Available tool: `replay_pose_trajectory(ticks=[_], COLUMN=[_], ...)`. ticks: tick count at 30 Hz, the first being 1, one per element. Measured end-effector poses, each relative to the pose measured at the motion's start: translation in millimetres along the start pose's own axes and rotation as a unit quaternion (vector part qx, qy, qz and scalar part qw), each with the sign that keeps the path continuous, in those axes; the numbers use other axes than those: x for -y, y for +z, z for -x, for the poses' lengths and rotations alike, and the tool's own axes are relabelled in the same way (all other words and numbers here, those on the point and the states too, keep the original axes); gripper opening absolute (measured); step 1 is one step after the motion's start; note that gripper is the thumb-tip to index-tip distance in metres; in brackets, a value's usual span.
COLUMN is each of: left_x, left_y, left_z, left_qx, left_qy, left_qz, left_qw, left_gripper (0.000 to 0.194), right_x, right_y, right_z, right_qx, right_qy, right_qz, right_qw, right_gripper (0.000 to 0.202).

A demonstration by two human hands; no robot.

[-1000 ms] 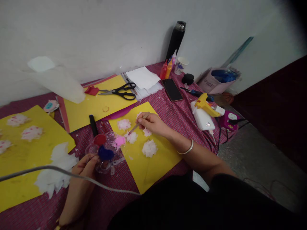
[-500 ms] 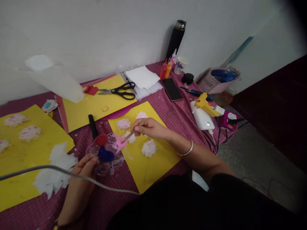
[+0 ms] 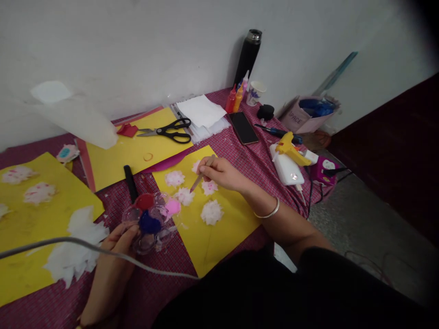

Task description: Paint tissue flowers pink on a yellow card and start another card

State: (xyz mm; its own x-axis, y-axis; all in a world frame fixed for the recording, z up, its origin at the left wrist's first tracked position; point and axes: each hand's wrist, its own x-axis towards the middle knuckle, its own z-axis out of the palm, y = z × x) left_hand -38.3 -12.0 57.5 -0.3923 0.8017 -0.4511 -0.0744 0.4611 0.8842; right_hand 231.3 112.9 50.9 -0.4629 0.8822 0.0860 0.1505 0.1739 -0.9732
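Checked magenta cloth covered the counter (image 3: 240, 151) beneath your work, with a white wall behind. Your right hand (image 3: 219, 172) was closed in a pinch on the thin wooden-handled paintbrush (image 3: 200, 179), and half a second after its tip sat in the pink paint, you had swung it back over the yellow paper sheet (image 3: 209, 219), the tip landing at the white tissue flower (image 3: 184, 196) nearest the palette. That reads as a fresh load of pink going onto the petals. Your left hand (image 3: 118, 240) kept its fingers curled around the rim of the clear plastic flower-shaped paint palette (image 3: 151, 221), which had barely moved. Further out lay the black-handled scissors (image 3: 168, 130) and the yellow glue gun (image 3: 291, 148).
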Motion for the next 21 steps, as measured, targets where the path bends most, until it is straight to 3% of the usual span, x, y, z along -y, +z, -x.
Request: replay_pose_trajectory(ticks=[5,11,16,21], left_x=[-1,7,8,12], left_y=[0.1,-6.3,-4.9,-6.2], left_z=[1,-7,-5,-5], left_qx=[0.015,0.019,0.013,0.028], left_qy=[-0.017,-0.023,-0.019,-0.015], left_qz=[0.016,0.012,0.014,0.016], left_qw=[1.000,0.999,1.000,0.999], left_gripper=[0.020,0.023,0.022,0.020], right_x=[-1,-4,-8,5], right_y=[8,7,11,9], right_z=[0,0,-1,3], right_qx=[0.008,-0.040,-0.001,0.001], right_qy=[-0.030,-0.029,-0.022,-0.042], right_qz=[0.071,0.002,-0.010,-0.119], right_qw=[0.997,0.999,1.000,0.992], right_gripper=[0.023,0.025,0.023,0.036])
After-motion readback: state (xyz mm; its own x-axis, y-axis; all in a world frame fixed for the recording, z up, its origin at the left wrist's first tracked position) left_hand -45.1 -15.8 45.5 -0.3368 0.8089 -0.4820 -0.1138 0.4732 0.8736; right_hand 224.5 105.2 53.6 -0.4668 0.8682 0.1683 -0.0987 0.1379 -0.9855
